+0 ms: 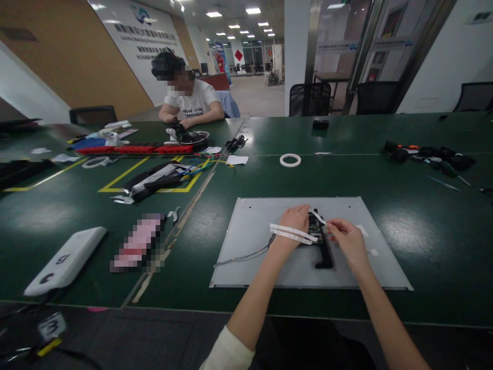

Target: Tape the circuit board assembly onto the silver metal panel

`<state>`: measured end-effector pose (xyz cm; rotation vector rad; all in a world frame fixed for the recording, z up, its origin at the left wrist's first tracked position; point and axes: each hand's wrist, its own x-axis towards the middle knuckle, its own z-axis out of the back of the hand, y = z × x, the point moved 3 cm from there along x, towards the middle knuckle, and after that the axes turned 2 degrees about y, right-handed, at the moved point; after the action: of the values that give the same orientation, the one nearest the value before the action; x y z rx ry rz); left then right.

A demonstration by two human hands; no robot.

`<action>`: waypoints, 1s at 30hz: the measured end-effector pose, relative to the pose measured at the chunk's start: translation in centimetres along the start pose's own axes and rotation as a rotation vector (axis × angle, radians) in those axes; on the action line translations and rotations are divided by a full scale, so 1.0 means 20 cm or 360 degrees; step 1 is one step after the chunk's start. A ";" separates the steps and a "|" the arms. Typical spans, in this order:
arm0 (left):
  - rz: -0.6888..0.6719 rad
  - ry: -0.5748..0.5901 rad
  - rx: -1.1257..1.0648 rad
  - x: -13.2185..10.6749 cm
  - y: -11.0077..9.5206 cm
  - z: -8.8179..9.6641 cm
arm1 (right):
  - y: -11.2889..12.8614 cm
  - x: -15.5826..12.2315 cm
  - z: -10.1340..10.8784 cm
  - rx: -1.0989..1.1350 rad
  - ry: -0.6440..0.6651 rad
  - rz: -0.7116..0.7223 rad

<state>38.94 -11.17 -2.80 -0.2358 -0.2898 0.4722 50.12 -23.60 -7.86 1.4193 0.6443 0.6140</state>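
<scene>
A grey flat panel (254,226) lies on the green table in front of me. Near its middle sit a small circuit board (315,224) and a black bar (325,253) that runs toward me. My left hand (295,222) rests on the panel just left of the board, fingers curled, with white tape strips (290,234) stuck across its wrist. My right hand (347,239) pinches the end of a white tape strip (318,216) that reaches over the board. A grey cable (242,256) trails off to the left from the board.
A roll of white tape (290,160) lies beyond the panel. Black tools (431,154) sit at the far right, a white device (67,259) at the near left. Cables and red parts (154,149) lie at the far left, where another person (188,97) sits working.
</scene>
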 end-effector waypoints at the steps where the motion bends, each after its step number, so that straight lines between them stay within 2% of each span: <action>1: -0.0021 0.0007 0.0009 0.00 0.00 0.00 | 0.00 0.00 0.00 -0.0033 0.0008 0.0002; 7: -0.0015 0.0140 0.0119 -0.02 -0.02 -0.02 | 0.00 -0.02 0.02 -0.0257 0.0017 0.0031; 16: -0.0038 0.0111 0.0140 -0.02 -0.03 -0.05 | 0.05 -0.02 0.01 -0.0606 -0.0112 0.0195; 23: 0.0005 0.0031 0.0122 -0.03 -0.03 -0.04 | 0.08 -0.01 0.00 -0.0367 -0.0110 0.0222; 27: 0.0119 -0.0051 0.0074 -0.01 0.00 -0.02 | 0.19 0.04 -0.05 -0.0146 -0.0125 0.0289; 30: 0.0236 -0.0198 0.0030 0.00 0.02 0.01 | 0.27 0.08 -0.09 -0.0043 -0.0152 0.0351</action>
<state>38.66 -10.81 -2.78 -0.2109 -0.3909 0.6372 49.92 -20.78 -2.66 1.4964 0.4056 0.7201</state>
